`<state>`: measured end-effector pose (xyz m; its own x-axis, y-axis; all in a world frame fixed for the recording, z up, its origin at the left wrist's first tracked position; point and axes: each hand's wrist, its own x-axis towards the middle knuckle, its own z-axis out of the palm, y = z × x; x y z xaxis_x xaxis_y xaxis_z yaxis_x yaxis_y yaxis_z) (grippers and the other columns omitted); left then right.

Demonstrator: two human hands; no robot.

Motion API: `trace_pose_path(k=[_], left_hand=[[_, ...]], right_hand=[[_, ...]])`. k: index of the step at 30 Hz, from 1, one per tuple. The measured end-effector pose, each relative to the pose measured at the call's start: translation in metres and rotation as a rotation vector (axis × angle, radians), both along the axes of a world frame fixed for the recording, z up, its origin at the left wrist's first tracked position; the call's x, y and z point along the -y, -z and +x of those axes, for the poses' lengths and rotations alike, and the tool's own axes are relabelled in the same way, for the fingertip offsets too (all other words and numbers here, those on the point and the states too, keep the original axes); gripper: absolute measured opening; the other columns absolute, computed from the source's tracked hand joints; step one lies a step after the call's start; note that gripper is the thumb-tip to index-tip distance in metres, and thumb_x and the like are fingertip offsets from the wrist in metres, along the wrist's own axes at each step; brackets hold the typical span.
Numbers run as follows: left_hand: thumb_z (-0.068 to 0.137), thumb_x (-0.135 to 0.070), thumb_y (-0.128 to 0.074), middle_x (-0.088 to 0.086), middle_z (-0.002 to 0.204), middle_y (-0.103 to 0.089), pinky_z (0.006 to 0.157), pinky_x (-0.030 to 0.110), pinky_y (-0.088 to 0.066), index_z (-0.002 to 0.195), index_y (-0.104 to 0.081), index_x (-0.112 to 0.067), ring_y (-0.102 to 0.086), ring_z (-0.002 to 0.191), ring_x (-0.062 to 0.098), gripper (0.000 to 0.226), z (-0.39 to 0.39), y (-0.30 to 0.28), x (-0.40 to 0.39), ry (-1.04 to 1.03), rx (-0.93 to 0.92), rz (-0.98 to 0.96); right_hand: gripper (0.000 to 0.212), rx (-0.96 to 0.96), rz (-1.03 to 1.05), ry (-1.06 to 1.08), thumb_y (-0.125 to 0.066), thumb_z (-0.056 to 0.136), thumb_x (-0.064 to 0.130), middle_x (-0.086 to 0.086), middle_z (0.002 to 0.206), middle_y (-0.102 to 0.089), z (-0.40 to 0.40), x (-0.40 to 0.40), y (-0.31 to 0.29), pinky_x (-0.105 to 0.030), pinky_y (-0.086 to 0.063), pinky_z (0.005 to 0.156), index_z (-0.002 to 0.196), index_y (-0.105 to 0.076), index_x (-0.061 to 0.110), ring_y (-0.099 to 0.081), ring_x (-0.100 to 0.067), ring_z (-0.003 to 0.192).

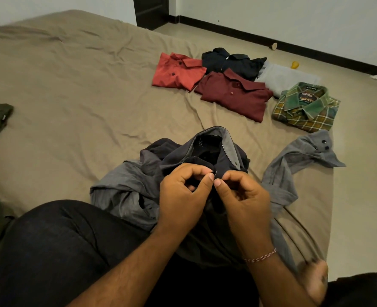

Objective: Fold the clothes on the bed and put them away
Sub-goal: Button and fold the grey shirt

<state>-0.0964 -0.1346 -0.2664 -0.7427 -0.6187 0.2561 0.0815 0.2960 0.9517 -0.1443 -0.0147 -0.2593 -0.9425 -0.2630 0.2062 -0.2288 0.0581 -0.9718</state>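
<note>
The left hand (183,196) and right hand (241,196) are pinched, thumbs nearly touching, on the front edge of a grey shirt (125,187) just below its collar; the shirt is bunched on the bed (61,85) against the person's knee, near five folded shirts (234,94)

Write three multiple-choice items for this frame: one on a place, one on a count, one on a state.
1. Where does the green plaid shirt lie?
A. on the floor
B. at the bed's right edge
C. on the person's lap

2. How many folded shirts lie on the bed?
A. two
B. five
C. eight

3. The grey shirt is:
A. folded
B. unfolded, held
C. hung up

Answers: 1 B, it sits past the maroon shirt by the edge. 2 B, five lie grouped. 3 B, left hand and right hand pinch its front.
</note>
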Motion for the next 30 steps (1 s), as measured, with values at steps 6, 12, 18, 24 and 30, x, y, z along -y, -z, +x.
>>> trace_pose_path(k=[6,12,18,24,30], left_hand=[[0.095,-0.012,-0.074,-0.009,0.091,-0.073,0.071,0.022,-0.057,0.096,-0.077,-0.019,-0.070,0.087,0.014,0.008,0.0000,0.0014,0.0003,0.032,0.011,-0.008],[0.095,-0.010,-0.073,-0.008,0.091,-0.073,0.071,0.019,-0.055,0.096,-0.078,-0.017,-0.070,0.087,0.015,0.008,-0.0009,0.0000,0.0049,0.059,0.018,-0.024],[0.094,-0.010,-0.073,-0.008,0.093,-0.073,0.074,0.018,-0.055,0.098,-0.077,-0.016,-0.070,0.090,0.014,0.008,-0.0016,0.0008,0.0049,0.098,0.038,-0.049],[0.095,-0.009,-0.071,-0.009,0.093,-0.073,0.077,0.017,-0.054,0.099,-0.077,-0.015,-0.069,0.092,0.012,0.009,-0.0018,0.0025,0.0054,0.130,0.062,-0.056],[0.096,-0.019,-0.073,-0.006,0.094,-0.073,0.080,0.027,-0.059,0.100,-0.079,-0.015,-0.071,0.091,0.017,0.007,-0.0013,0.0042,0.0026,0.162,0.057,-0.012]], right_hand=[[0.022,0.006,-0.023,0.029,-0.074,0.090,0.000,0.012,0.091,-0.073,-0.0024,0.0004,0.0020,-0.012,-0.054,0.068,0.096,-0.072,0.021,-0.067,0.000,0.078],[0.032,0.076,-0.051,-0.003,-0.054,0.099,-0.008,-0.003,0.085,-0.077,-0.0075,-0.0041,0.0041,-0.026,-0.060,0.066,0.094,-0.074,0.017,-0.076,-0.020,0.074],[0.018,0.077,-0.046,-0.045,-0.064,0.095,-0.005,-0.008,0.078,-0.076,-0.0066,-0.0056,0.0003,-0.030,-0.062,0.061,0.098,-0.070,0.011,-0.076,-0.021,0.068],[0.022,0.123,-0.082,-0.074,-0.069,0.092,-0.002,-0.010,0.077,-0.076,-0.0040,-0.0057,-0.0016,-0.026,-0.061,0.060,0.110,-0.068,0.011,-0.076,-0.022,0.068],[0.019,-0.106,0.075,-0.018,-0.073,0.093,0.007,0.000,0.080,-0.075,-0.0065,-0.0075,0.0067,-0.025,-0.062,0.068,0.111,-0.073,0.013,-0.075,-0.014,0.073]])
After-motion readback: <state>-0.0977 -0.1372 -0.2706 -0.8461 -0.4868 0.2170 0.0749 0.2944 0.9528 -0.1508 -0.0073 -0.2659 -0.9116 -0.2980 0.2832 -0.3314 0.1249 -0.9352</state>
